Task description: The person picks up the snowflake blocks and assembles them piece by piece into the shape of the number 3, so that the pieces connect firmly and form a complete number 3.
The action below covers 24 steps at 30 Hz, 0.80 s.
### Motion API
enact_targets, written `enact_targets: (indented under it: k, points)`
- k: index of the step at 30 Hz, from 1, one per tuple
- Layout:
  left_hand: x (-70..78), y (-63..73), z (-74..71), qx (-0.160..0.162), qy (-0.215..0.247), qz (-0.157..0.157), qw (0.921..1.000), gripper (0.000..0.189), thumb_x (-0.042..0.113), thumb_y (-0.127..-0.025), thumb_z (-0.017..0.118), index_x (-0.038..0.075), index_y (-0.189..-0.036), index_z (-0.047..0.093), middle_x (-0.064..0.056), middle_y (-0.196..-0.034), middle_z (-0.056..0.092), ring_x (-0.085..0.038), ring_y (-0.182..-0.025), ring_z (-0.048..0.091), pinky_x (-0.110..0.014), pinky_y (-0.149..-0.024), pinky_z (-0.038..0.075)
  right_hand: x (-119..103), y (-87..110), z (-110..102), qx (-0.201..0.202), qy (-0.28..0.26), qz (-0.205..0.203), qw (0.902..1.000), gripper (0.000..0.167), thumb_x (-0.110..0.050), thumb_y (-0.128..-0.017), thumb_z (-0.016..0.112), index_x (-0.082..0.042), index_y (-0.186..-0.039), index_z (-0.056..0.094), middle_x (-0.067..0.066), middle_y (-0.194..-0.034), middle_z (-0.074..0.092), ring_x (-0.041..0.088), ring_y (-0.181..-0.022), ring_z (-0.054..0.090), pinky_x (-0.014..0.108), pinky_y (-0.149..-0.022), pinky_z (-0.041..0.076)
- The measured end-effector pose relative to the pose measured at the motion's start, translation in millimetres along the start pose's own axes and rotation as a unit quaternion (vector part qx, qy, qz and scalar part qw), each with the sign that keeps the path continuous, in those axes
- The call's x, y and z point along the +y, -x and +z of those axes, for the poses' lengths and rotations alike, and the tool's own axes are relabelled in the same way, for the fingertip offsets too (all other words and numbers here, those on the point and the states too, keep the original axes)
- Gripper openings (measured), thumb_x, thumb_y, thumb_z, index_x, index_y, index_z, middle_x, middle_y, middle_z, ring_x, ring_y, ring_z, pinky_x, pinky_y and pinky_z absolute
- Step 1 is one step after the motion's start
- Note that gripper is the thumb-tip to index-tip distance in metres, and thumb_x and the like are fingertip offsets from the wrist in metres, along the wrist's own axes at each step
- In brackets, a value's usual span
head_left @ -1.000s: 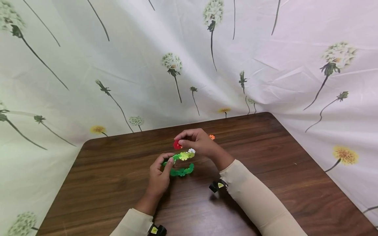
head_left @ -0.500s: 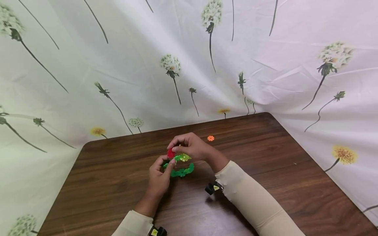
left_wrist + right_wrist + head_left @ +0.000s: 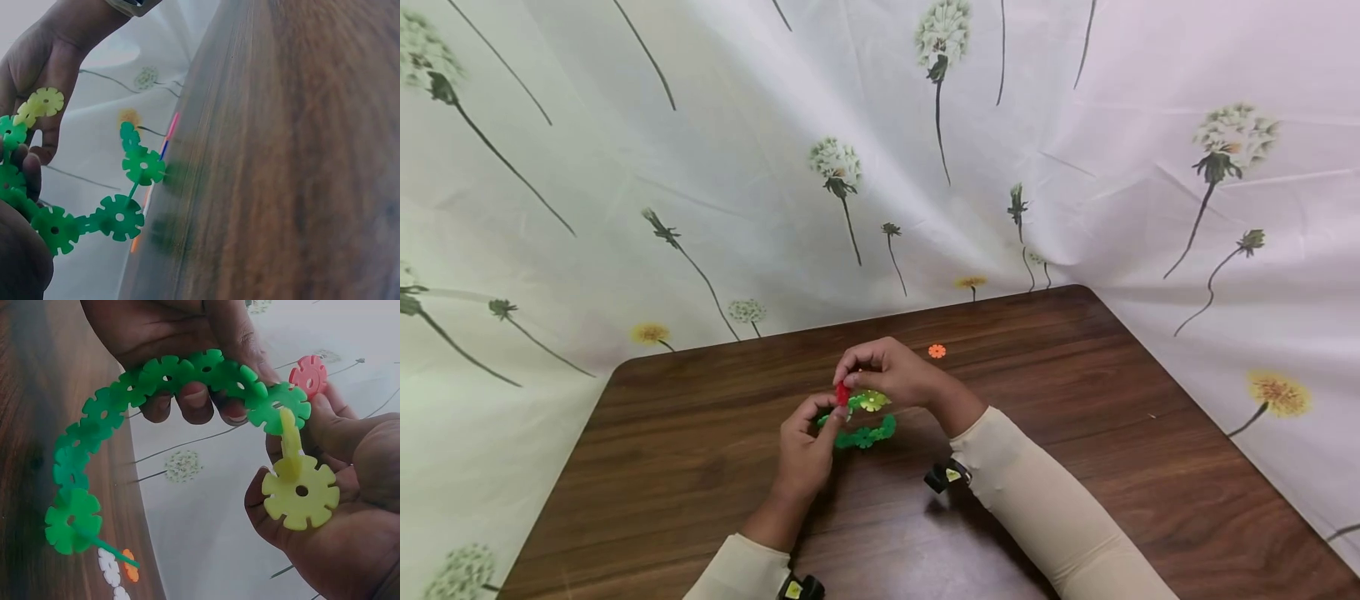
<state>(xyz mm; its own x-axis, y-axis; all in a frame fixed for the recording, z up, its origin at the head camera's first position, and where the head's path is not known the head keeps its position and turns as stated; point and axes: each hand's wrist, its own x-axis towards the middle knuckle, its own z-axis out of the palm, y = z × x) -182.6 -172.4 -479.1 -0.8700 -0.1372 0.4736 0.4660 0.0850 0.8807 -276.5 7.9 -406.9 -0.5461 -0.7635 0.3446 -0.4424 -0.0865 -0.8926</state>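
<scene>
A curved chain of slotted flower-shaped plastic discs [image 3: 103,412], mostly green with a yellow end [image 3: 301,492], hangs in the air above the table. My left hand [image 3: 805,442] grips the chain between thumb and fingers. My right hand [image 3: 891,375] pinches a red flower disc [image 3: 842,393] right at the left fingertips. That red disc [image 3: 308,376] shows beside the upper green discs in the right wrist view; whether it joins the chain cannot be told. In the left wrist view the chain's green free end [image 3: 144,165] curls up near the table surface.
An orange flower disc [image 3: 937,352] lies on the brown wooden table [image 3: 700,433] behind the right hand. White discs [image 3: 109,567] lie near it in the right wrist view. A dandelion-print cloth [image 3: 737,167] hangs behind the table.
My right hand has moved left and slightly down, bringing the red disc to the left fingertips. The disc has turned nearly edge-on. The left hand has stayed almost still with the chain.
</scene>
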Motion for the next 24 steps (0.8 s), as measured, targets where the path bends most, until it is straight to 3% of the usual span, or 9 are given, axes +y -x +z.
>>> enact_targets:
  k: [3, 8, 14, 19, 24]
  points:
    - [-0.7, -0.8, -0.8, -0.004, 0.014, 0.022, 0.9996, 0.003, -0.015, -0.1, 0.065, -0.017, -0.103, 0.067, 0.01, -0.093, 0.071, -0.002, -0.081, 0.067, -0.015, -0.074, 0.057, -0.2, -1.0, -0.7, -0.01, -0.001, -0.016, 0.9998, 0.014, 0.008, -0.107, 0.06, 0.009, -0.107, 0.073, 0.026, -0.106, 0.074, 0.01, -0.096, 0.071, 0.062, -0.093, 0.061]
    - [-1.7, -1.6, -1.9, -0.019, 0.029, 0.04, 0.9986, 0.004, -0.019, -0.098, 0.065, -0.017, -0.101, 0.066, 0.011, -0.097, 0.072, -0.004, -0.079, 0.068, -0.017, -0.073, 0.06, -0.2, -2.6, -1.8, -0.037, 0.019, -0.034, 0.9986, 0.017, 0.007, -0.107, 0.06, 0.005, -0.104, 0.077, 0.023, -0.107, 0.073, 0.012, -0.095, 0.068, 0.041, -0.088, 0.063]
    - [-1.7, -1.7, -1.9, -0.02, 0.028, 0.037, 0.9987, 0.005, -0.018, -0.099, 0.063, -0.017, -0.103, 0.066, 0.013, -0.098, 0.073, -0.003, -0.082, 0.069, -0.018, -0.074, 0.06, 0.5, -1.8, -6.2, -0.065, 0.048, -0.059, 0.995, 0.016, 0.002, -0.107, 0.063, 0.001, -0.107, 0.079, 0.018, -0.11, 0.075, 0.013, -0.1, 0.068, 0.041, -0.086, 0.062]
    - [-3.2, -4.0, -1.9, -0.012, 0.035, 0.043, 0.9984, 0.003, -0.018, -0.099, 0.064, -0.019, -0.102, 0.065, 0.011, -0.093, 0.073, -0.003, -0.077, 0.069, -0.018, -0.071, 0.06, -2.4, 0.0, -5.6, -0.058, 0.063, -0.063, 0.9943, 0.012, 0.001, -0.102, 0.071, -0.004, -0.108, 0.081, 0.013, -0.111, 0.075, 0.013, -0.1, 0.067, 0.041, -0.081, 0.061]
    - [-4.4, -4.9, -3.0, -0.009, 0.02, 0.05, 0.9985, 0.005, -0.015, -0.099, 0.067, -0.018, -0.102, 0.066, 0.013, -0.093, 0.072, -0.004, -0.077, 0.068, -0.017, -0.071, 0.059, -4.6, -1.5, 2.6, -0.037, 0.068, -0.038, 0.9963, 0.004, -0.005, -0.102, 0.076, -0.004, -0.105, 0.079, 0.013, -0.109, 0.074, 0.013, -0.096, 0.068, 0.036, -0.086, 0.062]
